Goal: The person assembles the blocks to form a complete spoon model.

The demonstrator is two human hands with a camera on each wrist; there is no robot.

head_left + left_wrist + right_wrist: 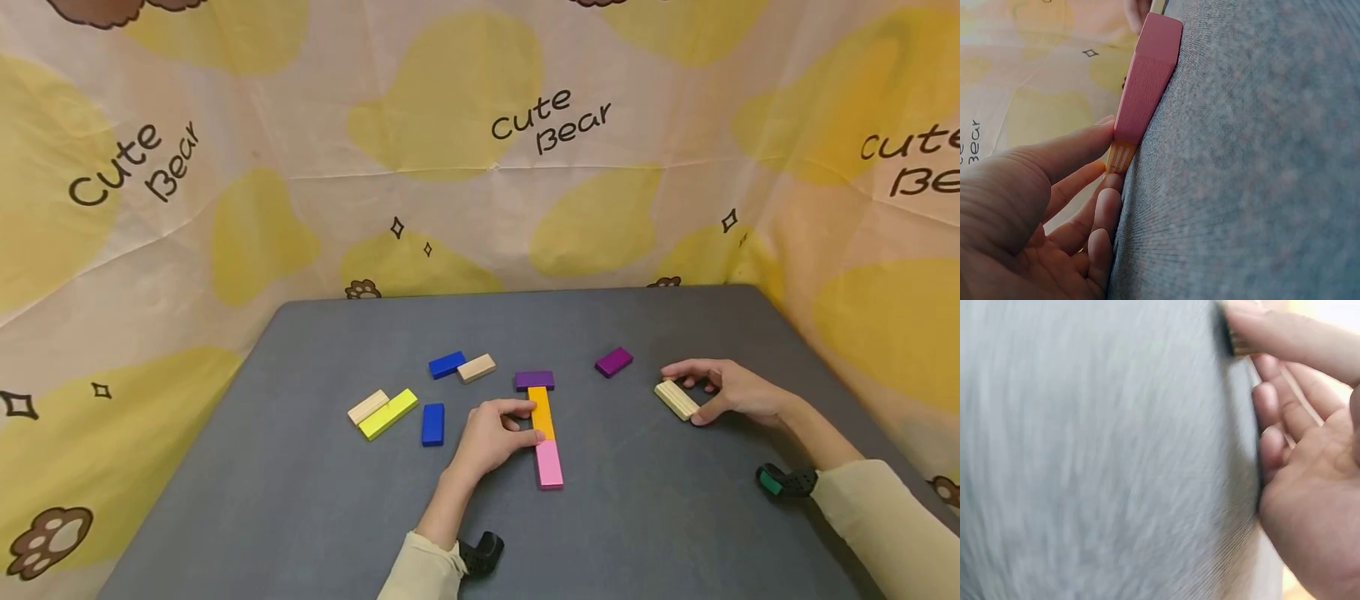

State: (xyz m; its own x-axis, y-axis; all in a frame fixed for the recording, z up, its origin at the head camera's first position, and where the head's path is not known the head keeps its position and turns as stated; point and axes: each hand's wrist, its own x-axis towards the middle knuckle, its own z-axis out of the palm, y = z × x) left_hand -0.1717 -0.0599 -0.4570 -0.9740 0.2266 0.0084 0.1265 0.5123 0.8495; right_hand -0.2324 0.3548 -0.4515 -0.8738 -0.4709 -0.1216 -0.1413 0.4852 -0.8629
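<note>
My left hand (489, 437) pinches an orange wooden block (542, 413), thumb by its near end and index finger along its left side. A pink block (549, 465) lies end to end with it, and a purple block (534, 381) lies crosswise at its far end. In the left wrist view, the thumb tip touches the joint between the pink block (1149, 81) and the orange block (1121, 156). On the right, my right hand (738, 392) holds a pale, grooved wooden block (677, 400) by its ends between thumb and fingers. The right wrist view is blurred, with only a corner of that block showing.
Left of the row lie a blue block (432, 425), a lime block (388, 415) against a beige block (367, 407), and another blue block (447, 364) touching a beige block (477, 368). A loose purple block (614, 362) lies between the row and my right hand.
</note>
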